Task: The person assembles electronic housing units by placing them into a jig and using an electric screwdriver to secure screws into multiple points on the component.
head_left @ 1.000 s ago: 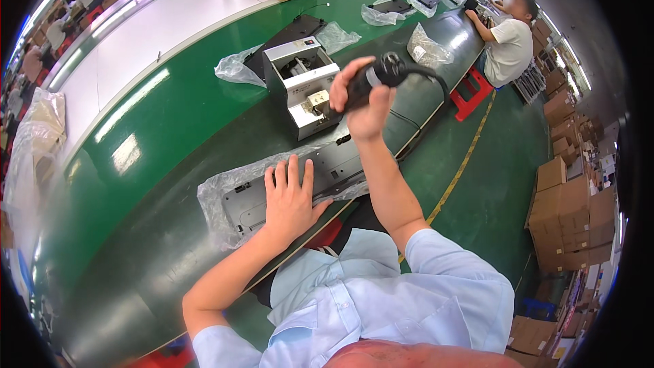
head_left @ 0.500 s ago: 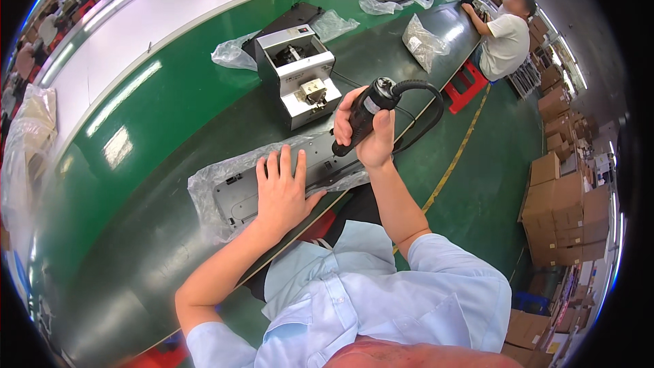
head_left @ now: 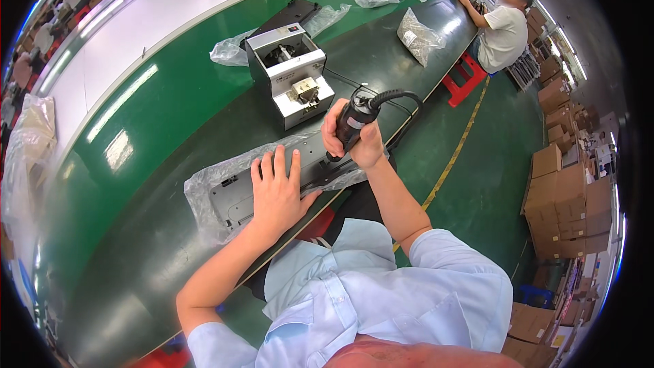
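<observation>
A long dark grey panel [head_left: 236, 195] lies along the near edge of the bench, with clear plastic wrap [head_left: 197, 194] under and around it. My left hand [head_left: 278, 189] rests flat on the panel's middle, fingers spread. In my right hand [head_left: 368, 146] is a black corded electric screwdriver [head_left: 356, 121], gripped around its body. It leans over the right part of the panel; its tip is hidden, so I cannot tell whether it touches. Just beyond stands a silver-and-black screw feeder [head_left: 289, 71].
Behind the feeder, a black panel [head_left: 286, 16] lies on plastic wrap. A bag of small parts [head_left: 420, 37] sits farther right. A co-worker [head_left: 504, 34] sits on a red stool [head_left: 465, 80] at the bench's far end. Cardboard boxes [head_left: 564, 197] are stacked at right.
My right hand has brought the screwdriver lower and slightly left, nearer the panel. The left hand stays flat on the panel. The whole view has shifted a little.
</observation>
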The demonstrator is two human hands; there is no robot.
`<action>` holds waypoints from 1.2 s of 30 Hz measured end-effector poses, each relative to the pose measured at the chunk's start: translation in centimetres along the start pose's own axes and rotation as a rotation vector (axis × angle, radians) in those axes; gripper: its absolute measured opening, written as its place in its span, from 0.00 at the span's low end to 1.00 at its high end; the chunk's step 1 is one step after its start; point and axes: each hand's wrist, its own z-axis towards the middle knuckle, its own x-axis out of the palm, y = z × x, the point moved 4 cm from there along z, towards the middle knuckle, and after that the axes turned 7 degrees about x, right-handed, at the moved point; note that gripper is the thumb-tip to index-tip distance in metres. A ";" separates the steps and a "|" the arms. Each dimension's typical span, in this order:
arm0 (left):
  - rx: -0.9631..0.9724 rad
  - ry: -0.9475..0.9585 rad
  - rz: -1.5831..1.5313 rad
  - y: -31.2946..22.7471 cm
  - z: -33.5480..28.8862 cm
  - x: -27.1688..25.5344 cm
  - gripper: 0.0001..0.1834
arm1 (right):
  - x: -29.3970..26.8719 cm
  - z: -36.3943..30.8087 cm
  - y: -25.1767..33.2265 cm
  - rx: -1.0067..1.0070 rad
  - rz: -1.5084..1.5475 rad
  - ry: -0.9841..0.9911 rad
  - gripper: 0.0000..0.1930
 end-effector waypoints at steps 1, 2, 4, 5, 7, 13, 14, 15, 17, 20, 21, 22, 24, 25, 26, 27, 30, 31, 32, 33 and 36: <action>0.001 0.000 -0.003 0.0 0.0 0.0 0.47 | 0.0 0.0 0.0 0.013 0.001 0.015 0.40; 0.001 -0.004 0.003 0.0 0.1 0.0 0.47 | 0.2 0.3 0.1 0.009 0.002 0.020 0.40; 0.005 -0.004 -0.010 0.0 0.1 0.0 0.47 | 0.2 0.9 0.9 -0.044 0.025 -0.051 0.42; 0.002 -0.009 -0.003 0.0 0.1 -0.1 0.47 | 0.3 1.7 1.7 -0.153 0.030 -0.058 0.40; 0.009 -0.017 0.010 -0.2 0.0 -0.2 0.47 | 0.4 3.9 3.1 -0.353 0.046 -0.107 0.39; 0.023 -0.017 0.000 -0.2 -0.1 0.2 0.47 | -1.1 8.4 2.0 -0.392 -0.082 -0.244 0.34; 0.021 -0.004 0.008 -0.1 -0.1 0.2 0.47 | -1.1 7.9 1.9 -0.364 -0.042 -0.217 0.34; 0.010 -0.007 0.008 -0.1 -0.2 0.1 0.47 | -0.8 7.0 2.3 -0.330 -0.044 -0.227 0.35; 0.014 -0.013 -0.004 0.0 -0.3 0.0 0.47 | -0.9 5.6 2.2 -0.302 -0.053 -0.226 0.37; 0.015 -0.020 -0.005 0.0 -0.2 0.0 0.47 | -2.1 3.7 2.8 -0.266 -0.152 -0.272 0.40; 0.020 -0.016 -0.013 0.0 -0.2 0.0 0.47 | -2.5 3.2 3.1 -0.264 -0.167 -0.296 0.40; 0.016 -0.011 -0.012 0.0 -0.1 -0.1 0.47 | -2.9 2.9 3.4 -0.289 -0.135 -0.309 0.38; 0.012 -0.008 -0.006 0.1 0.0 -0.1 0.47 | -3.7 2.7 3.8 -0.290 -0.147 -0.328 0.38; 0.018 -0.005 -0.009 0.1 -0.1 0.0 0.47 | -4.0 2.7 4.0 -0.290 -0.156 -0.340 0.38; 0.013 0.002 -0.005 0.1 -0.1 0.0 0.47 | -4.5 2.7 4.0 -0.289 -0.158 -0.341 0.37; 0.008 0.009 0.000 0.1 -0.1 0.1 0.47 | -4.9 2.7 3.9 -0.291 -0.158 -0.346 0.37; 0.010 0.007 0.006 0.0 0.0 0.2 0.47 | -6.2 2.8 3.6 -0.289 -0.176 -0.373 0.36; 0.008 0.005 0.007 0.0 0.0 0.2 0.47 | -6.5 2.9 3.4 -0.289 -0.174 -0.375 0.36; 0.010 0.008 0.008 -0.1 0.0 0.2 0.47 | -6.8 3.1 3.2 -0.289 -0.179 -0.385 0.35; 0.007 0.008 0.004 -0.1 0.0 0.2 0.47 | -7.2 3.2 3.0 -0.288 -0.185 -0.396 0.35; 0.000 0.022 -0.001 -0.1 0.2 0.1 0.47 | -7.9 3.3 1.9 -0.257 -0.162 -0.389 0.34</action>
